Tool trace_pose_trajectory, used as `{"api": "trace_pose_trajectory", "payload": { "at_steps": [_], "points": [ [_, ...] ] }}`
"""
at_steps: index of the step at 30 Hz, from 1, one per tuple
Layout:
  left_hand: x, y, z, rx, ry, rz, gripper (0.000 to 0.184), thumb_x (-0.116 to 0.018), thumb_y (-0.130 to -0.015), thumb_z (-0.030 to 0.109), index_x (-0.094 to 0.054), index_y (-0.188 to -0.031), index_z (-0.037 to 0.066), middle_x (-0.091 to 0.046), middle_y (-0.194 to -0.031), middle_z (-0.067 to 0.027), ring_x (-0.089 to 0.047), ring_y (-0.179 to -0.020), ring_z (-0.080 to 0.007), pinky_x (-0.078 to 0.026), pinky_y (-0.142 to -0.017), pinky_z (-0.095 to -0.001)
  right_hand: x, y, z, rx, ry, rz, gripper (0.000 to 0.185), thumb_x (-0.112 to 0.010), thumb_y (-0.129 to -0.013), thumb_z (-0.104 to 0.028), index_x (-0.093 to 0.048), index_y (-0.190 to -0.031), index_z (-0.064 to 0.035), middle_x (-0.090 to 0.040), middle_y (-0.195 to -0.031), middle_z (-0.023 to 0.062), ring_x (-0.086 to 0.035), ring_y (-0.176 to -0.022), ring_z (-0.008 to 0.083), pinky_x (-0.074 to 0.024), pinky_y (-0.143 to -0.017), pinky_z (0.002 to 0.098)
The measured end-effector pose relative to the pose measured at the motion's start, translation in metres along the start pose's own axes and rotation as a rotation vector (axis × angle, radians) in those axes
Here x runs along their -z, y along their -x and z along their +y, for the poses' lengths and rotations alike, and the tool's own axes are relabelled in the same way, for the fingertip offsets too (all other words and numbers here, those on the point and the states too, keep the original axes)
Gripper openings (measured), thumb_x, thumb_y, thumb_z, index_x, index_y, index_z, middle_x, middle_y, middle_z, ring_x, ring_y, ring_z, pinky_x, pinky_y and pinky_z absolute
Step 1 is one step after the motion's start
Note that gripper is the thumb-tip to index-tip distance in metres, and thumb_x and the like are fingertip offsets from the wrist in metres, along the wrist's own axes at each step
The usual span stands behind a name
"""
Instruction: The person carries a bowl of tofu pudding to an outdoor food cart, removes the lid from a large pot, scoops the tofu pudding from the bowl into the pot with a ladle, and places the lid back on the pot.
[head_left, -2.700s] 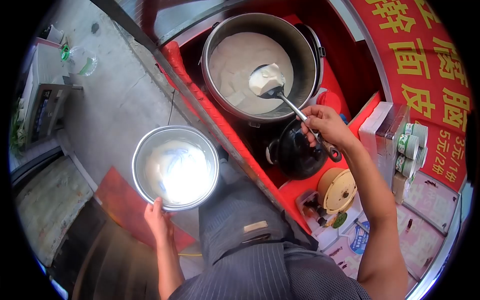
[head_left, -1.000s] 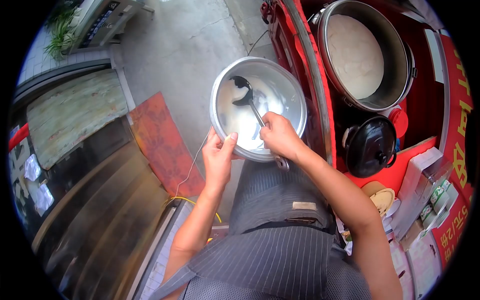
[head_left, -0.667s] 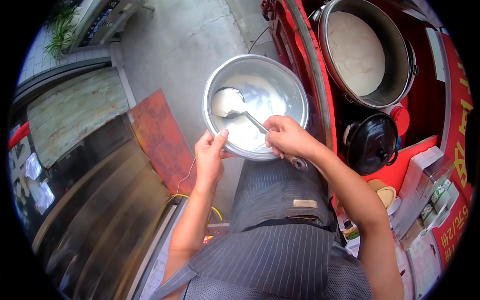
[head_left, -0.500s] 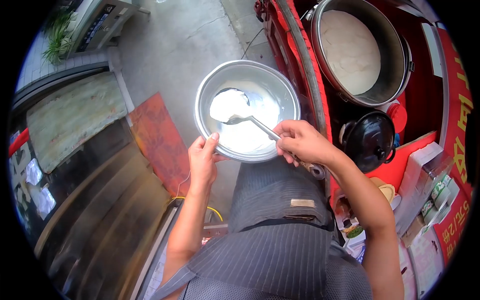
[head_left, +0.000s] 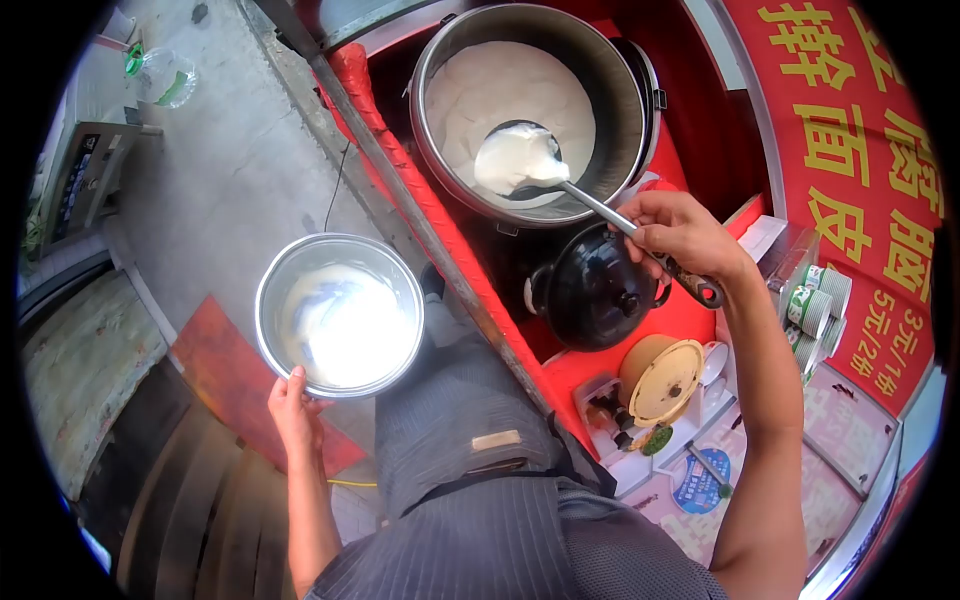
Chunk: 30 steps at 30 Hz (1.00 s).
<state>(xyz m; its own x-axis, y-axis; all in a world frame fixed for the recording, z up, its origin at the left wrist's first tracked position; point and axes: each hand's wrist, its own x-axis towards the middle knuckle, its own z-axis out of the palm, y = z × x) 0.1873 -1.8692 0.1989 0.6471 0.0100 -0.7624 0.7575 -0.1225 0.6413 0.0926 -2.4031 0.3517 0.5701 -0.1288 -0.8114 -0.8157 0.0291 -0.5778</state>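
1. Silvery metal for the bowl point(head_left: 388, 272), round and smooth-walled with a rolled rim; inside, probably a thin milky layer, texture hard to judge through the white glare.
2. Duller steel for the deep cylindrical pot point(head_left: 617, 112), set within the red-lined stall; low inside it, a pale mass point(head_left: 500, 85), smooth-topped and faintly creased.
3. Left hand point(head_left: 298, 408): thumb bent over the bowl's near rim, other fingers tucked beneath and partly hidden; gripping the bowl out to the side, across the red edging point(head_left: 352, 70) from the pot.
4. Right hand point(head_left: 680, 232): fingers curled firmly round the handle of the ladle point(head_left: 598, 207), with the dark, patterned end jutting past the palm.
5. Ladle slanting away from the body, slim shaft metallic, broad dark scoop over the pot's mouth.
6. Heaped in that scoop, a white portion point(head_left: 517, 160): soft, moist-looking, rounded and lumpy at the edges (rather like custard to look at).
7. Close by the right hand, a glossy black vessel point(head_left: 590, 290) with domed, knobbed top; nearer the body, a round beige tub point(head_left: 668, 380), lidded.
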Motion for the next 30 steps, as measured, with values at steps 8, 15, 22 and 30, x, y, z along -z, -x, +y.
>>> {"api": "trace_pose_trajectory", "payload": {
  "at_steps": [8,15,22,30],
  "points": [
    [-0.012,0.005,0.01,0.048,-0.038,0.048,0.019,-0.062,-0.098,0.021,-0.06,-0.091,0.003,-0.062,-0.073,-0.0026,-0.062,-0.058,-0.01,-0.056,-0.05,-0.0255,0.088,-0.068,0.031,-0.157,0.127,-0.035,0.02,-0.054,-0.088,-0.002,-0.061,-0.105,0.0046,-0.064,-0.074,0.0062,-0.06,-0.053,0.0104,-0.0501,-0.048,0.0252],
    [-0.02,0.007,0.018,0.053,-0.042,0.043,0.021,-0.061,-0.099,0.02,-0.063,-0.099,0.0,-0.065,-0.077,-0.0042,-0.063,-0.06,-0.0096,-0.055,-0.05,-0.024,0.088,-0.109,0.044,-0.254,0.285,-0.105,0.014,-0.056,-0.085,-0.003,-0.062,-0.094,0.0041,-0.064,-0.072,0.0071,-0.061,-0.053,0.0123,-0.0517,-0.048,0.0273],
    [-0.024,0.004,0.019,0.034,-0.057,-0.01,0.023,-0.061,-0.099,0.02,-0.064,-0.103,-0.002,-0.069,-0.082,-0.0067,-0.065,-0.061,-0.0101,-0.055,-0.05,-0.0233,0.045,-0.122,0.03,-0.265,0.448,-0.125,0.019,-0.054,-0.082,-0.003,-0.061,-0.096,0.0079,-0.064,-0.071,0.0093,-0.061,-0.054,0.0145,-0.0511,-0.046,0.029],
    [-0.025,0.004,0.019,0.031,-0.069,-0.02,0.022,-0.061,-0.099,0.02,-0.065,-0.103,-0.002,-0.068,-0.082,-0.0054,-0.064,-0.061,-0.0093,-0.054,-0.05,-0.0229,0.02,-0.111,0.032,-0.221,0.821,-0.02,0.016,-0.052,-0.078,0.0,-0.062,-0.073,0.0116,-0.066,-0.066,0.0206,-0.069,-0.062,0.0327,-0.056,-0.055,0.0428]
  ]
}}
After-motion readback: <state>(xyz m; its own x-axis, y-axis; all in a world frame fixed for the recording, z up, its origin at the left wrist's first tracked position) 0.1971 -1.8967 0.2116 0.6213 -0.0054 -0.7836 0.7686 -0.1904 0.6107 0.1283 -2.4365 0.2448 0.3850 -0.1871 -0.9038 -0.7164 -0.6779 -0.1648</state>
